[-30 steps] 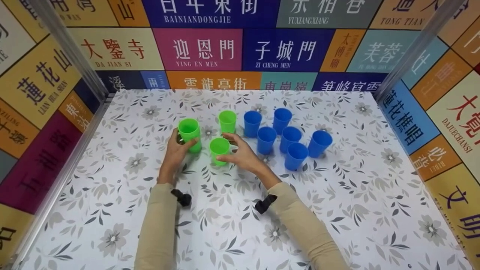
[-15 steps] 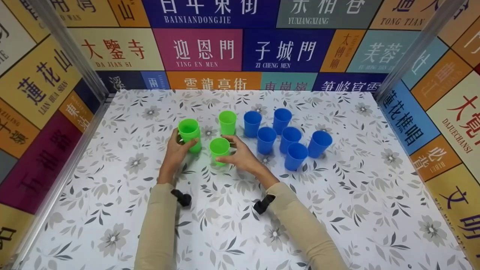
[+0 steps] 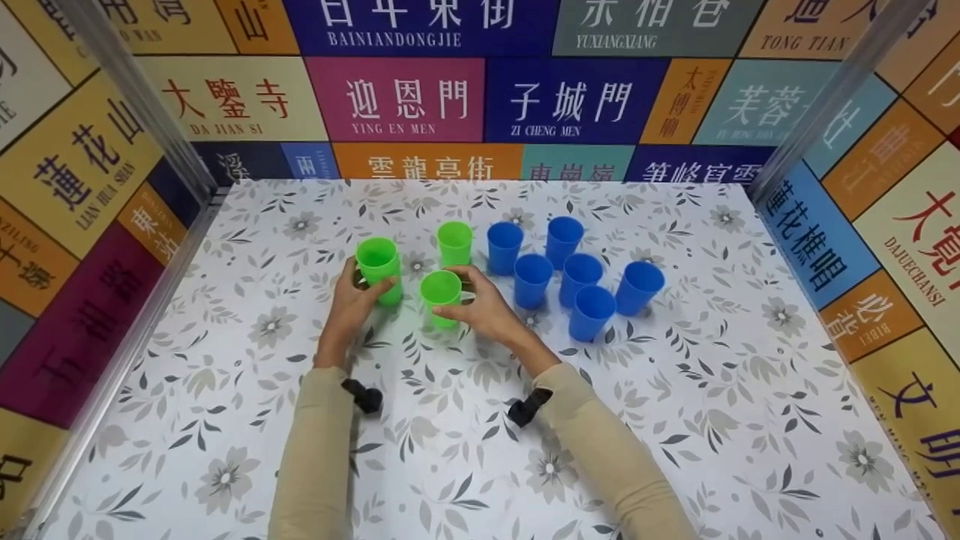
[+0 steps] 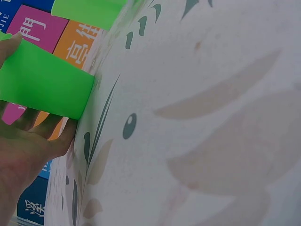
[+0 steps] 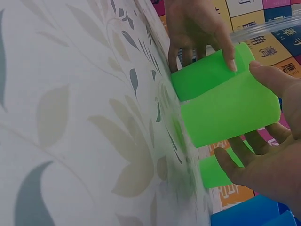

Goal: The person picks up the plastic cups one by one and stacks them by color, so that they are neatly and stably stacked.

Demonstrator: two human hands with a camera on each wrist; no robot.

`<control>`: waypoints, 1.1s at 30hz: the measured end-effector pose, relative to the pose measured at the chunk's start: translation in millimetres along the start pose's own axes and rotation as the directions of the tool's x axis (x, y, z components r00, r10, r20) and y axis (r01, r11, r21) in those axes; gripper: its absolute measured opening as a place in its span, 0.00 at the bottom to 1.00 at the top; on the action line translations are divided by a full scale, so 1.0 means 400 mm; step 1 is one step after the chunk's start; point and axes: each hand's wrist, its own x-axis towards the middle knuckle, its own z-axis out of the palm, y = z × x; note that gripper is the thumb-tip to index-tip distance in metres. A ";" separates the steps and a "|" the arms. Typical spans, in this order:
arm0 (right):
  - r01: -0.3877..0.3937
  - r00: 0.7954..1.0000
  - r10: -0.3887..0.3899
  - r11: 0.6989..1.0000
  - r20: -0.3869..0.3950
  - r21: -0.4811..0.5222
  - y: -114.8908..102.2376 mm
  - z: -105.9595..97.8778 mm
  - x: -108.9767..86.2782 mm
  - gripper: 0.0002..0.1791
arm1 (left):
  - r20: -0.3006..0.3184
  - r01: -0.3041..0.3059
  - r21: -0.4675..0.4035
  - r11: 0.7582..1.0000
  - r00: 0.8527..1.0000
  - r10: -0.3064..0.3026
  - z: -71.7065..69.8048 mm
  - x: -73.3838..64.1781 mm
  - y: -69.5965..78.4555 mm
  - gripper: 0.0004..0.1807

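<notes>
And there's a small shift: the near green cup [image 3: 441, 292] and the right hand [image 3: 489, 304] sit slightly farther from the person than half a second ago, so cup and hand appear to be moving together. That cup is upright between the half-curled right thumb and fingers; whether its base touches the table [image 3: 450, 420], I can't tell. Just beside it, the left hand [image 3: 355, 298] curls round the left green cup [image 3: 379, 262], unmoved. A third green cup [image 3: 455, 244] stands behind, near six blue cups [image 3: 533, 281].
</notes>
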 end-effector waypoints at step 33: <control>0.163 0.987 -0.163 0.987 0.014 -0.006 -0.186 -0.003 0.033 0.40 | 0.013 0.016 -0.028 0.999 1.000 -0.015 0.003 -0.025 0.046 0.39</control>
